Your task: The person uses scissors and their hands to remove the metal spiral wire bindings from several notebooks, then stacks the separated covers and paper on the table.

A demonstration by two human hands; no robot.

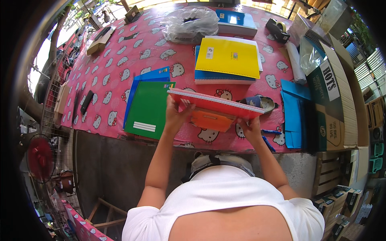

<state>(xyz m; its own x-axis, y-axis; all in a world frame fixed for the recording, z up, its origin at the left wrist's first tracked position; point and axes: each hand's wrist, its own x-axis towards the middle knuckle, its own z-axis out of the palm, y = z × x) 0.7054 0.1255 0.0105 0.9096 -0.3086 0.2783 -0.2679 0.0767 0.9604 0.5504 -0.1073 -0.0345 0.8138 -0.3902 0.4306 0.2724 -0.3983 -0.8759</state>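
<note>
A red spiral notebook [217, 103] is tilted up on edge above the near side of the table, its bound edge facing up. My left hand [178, 113] is closed on its left end and my right hand [250, 127] on its lower right corner. Just below the red cover shows a flat orange thing [212, 120]; whether it is part of the same bundle I cannot tell. Beside my left hand lies a green notebook [148, 106], partly over blue notebooks [134, 86]. Beyond the red one is a stack topped by a yellow notebook [228, 57].
A pink patterned cloth [108, 120] covers the table. Blue pens [268, 143] and blue folders [292, 96] lie right of my right hand, near a large cardboard box [327, 102]. A plastic bag [191, 24], blue stack [237, 21] and tape dispenser [277, 31] stand farther back.
</note>
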